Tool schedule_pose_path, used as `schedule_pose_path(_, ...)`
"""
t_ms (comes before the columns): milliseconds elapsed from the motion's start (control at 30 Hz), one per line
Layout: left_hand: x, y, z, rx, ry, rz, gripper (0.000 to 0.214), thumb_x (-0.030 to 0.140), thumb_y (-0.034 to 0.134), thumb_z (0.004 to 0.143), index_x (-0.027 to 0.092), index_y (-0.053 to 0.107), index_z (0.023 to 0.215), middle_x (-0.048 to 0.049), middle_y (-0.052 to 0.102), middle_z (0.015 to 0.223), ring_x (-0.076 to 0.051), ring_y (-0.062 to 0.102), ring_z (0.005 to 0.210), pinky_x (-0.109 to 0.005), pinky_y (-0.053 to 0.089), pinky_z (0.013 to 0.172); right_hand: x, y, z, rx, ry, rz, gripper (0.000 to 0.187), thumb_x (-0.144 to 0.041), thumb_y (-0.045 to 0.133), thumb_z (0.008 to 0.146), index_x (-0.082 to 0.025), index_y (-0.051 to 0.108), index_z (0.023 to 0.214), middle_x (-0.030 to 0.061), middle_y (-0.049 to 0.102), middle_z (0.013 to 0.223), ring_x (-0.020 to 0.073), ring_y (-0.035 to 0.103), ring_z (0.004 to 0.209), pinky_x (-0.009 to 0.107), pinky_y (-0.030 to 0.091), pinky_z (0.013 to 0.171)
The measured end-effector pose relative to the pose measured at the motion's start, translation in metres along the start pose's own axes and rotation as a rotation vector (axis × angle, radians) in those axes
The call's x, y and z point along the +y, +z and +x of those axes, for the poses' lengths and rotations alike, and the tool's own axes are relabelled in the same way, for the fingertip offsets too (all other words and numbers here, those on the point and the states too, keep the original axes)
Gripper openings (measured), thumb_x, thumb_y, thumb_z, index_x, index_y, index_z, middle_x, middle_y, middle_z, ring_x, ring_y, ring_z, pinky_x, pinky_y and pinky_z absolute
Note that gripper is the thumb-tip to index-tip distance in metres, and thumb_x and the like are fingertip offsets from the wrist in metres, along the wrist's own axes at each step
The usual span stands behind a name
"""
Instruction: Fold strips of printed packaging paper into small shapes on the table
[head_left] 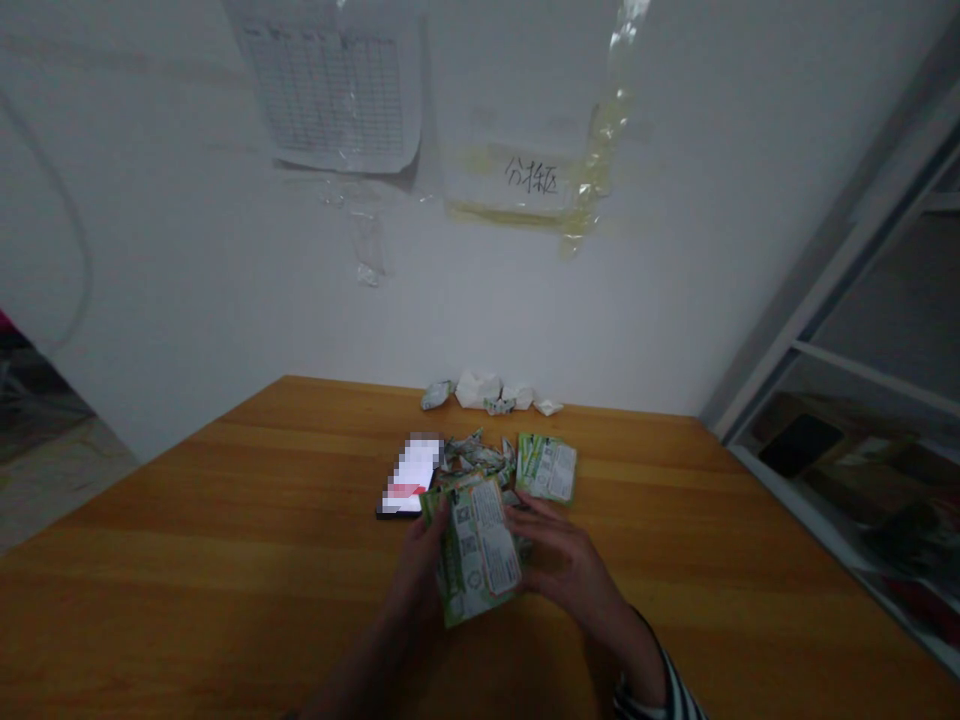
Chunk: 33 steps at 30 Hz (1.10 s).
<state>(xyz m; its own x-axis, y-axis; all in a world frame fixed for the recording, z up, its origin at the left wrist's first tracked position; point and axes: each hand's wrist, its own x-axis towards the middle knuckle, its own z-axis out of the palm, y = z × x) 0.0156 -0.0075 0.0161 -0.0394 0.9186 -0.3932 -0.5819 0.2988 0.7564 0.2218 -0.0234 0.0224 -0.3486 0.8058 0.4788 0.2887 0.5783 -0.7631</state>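
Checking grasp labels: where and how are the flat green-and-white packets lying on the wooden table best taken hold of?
Probably by their right edge, from the right: the packets lie flat, with crumpled green-and-white packaging close on their left.

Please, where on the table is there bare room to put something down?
The table is bare left of the phone and right of the flat packets. It is crowded between these, with wrappers behind the held packet, and at the wall, with crumpled scraps.
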Motion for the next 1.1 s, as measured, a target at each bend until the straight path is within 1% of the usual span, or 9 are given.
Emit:
schedule_pose_path(133, 0.003, -0.001, 0.002, -0.027, -0.037, -0.014, 0.023, 0.032, 0.068, 0.081, 0.013, 0.068, 0.093, -0.0111, 0.078, 0.076, -0.027, 0.074, 0.064, -0.036, 0.061, 0.061, 0.003, 0.011, -0.004, -0.215, -0.141, -0.218, 0.043, -0.028, 0.075, 0.078, -0.033, 0.066, 0.12, 0.0066, 0.063, 0.13, 0.0284, 0.041, 0.135, 0.057, 0.021, 0.114)
schedule_pose_path(200, 0.004, -0.003, 0.003, -0.034, -0.026, -0.032, 0.023, 0.03, 0.071, 0.079, 0.013, 0.067, 0.094, -0.011, 0.078, 0.076, -0.028, 0.075, 0.065, -0.036, 0.061, 0.061, 0.005, 0.019, -0.006, -0.152, -0.112, -0.175, 0.053, -0.029, 0.076, 0.077, -0.032, 0.061, 0.127, 0.0082, 0.056, 0.138, 0.0289, 0.042, 0.135, 0.053, 0.029, 0.112)
schedule_pose_path(267, 0.002, -0.005, 0.005, -0.027, -0.005, -0.033, 0.024, 0.029, 0.075, 0.076, 0.014, 0.067, 0.093, -0.0105, 0.078, 0.075, -0.028, 0.075, 0.066, -0.035, 0.061, 0.062, 0.008, 0.029, -0.007, 0.029, 0.037, -0.026, 0.059, -0.031, 0.074, 0.078, -0.029, 0.054, 0.134, 0.012, 0.053, 0.14, 0.0296, 0.048, 0.13, 0.049, 0.04, 0.105)
schedule_pose_path(367, -0.002, -0.008, 0.008, 0.01, 0.018, 0.003, 0.024, 0.03, 0.077, 0.073, 0.014, 0.068, 0.089, -0.0095, 0.077, 0.071, -0.028, 0.075, 0.066, -0.035, 0.062, 0.064, 0.011, 0.04, -0.008, 0.164, 0.339, 0.298, 0.072, -0.034, 0.072, 0.079, -0.023, 0.041, 0.143, 0.0091, 0.074, 0.097, 0.0228, 0.071, 0.082, 0.035, 0.057, 0.069)
schedule_pose_path(433, -0.003, -0.01, 0.009, 0.012, 0.022, 0.001, 0.024, 0.032, 0.075, 0.076, 0.013, 0.068, 0.089, -0.0094, 0.077, 0.071, -0.028, 0.075, 0.069, -0.036, 0.062, 0.068, 0.01, 0.041, -0.008, 0.103, 0.47, 0.424, 0.078, -0.039, 0.072, 0.077, -0.017, 0.037, 0.143, -0.0037, 0.064, 0.059, 0.0145, 0.06, 0.048, 0.023, 0.048, 0.045)
schedule_pose_path(500, -0.002, -0.01, 0.009, 0.003, 0.035, -0.055, 0.027, 0.036, 0.069, 0.08, 0.013, 0.067, 0.093, -0.0104, 0.077, 0.075, -0.03, 0.075, 0.076, -0.039, 0.061, 0.073, 0.008, 0.037, -0.008, 0.059, 0.506, 0.503, 0.081, -0.044, 0.071, 0.077, -0.016, 0.033, 0.144, -0.0097, 0.054, 0.051, 0.0092, 0.048, 0.038, 0.017, 0.037, 0.038)
schedule_pose_path(700, 0.004, -0.006, 0.005, 0.046, 0.063, -0.087, 0.024, 0.036, 0.064, 0.085, 0.014, 0.066, 0.095, -0.0099, 0.078, 0.081, -0.028, 0.075, 0.082, -0.038, 0.06, 0.079, 0.007, 0.028, -0.005, 0.082, 0.441, 0.539, 0.061, -0.045, 0.066, 0.082, -0.017, 0.047, 0.132, -0.0099, 0.05, 0.054, 0.0067, 0.043, 0.041, 0.016, 0.033, 0.04)
schedule_pose_path(967, 0.001, 0.0, -0.002, 0.071, 0.049, -0.039, 0.024, 0.038, 0.068, 0.082, 0.014, 0.066, 0.088, -0.0081, 0.077, 0.07, -0.027, 0.075, 0.071, -0.033, 0.062, 0.066, 0.01, 0.061, -0.007, -0.018, 0.422, 0.598, 0.032, -0.032, 0.076, 0.072, -0.016, 0.068, 0.1, 0.0029, 0.072, 0.086, 0.0212, 0.069, 0.08, 0.033, 0.053, 0.073)
schedule_pose_path(1100, 0.002, -0.004, 0.001, 0.089, 0.049, -0.048, 0.019, 0.033, 0.062, 0.087, 0.014, 0.065, 0.091, -0.0072, 0.077, 0.073, -0.025, 0.075, 0.071, -0.032, 0.062, 0.068, 0.008, 0.056, -0.005, 0.056, 0.407, 0.589, 0.029, -0.036, 0.073, 0.075, -0.016, 0.069, 0.096, 0.0028, 0.073, 0.082, 0.0201, 0.069, 0.075, 0.03, 0.054, 0.068)
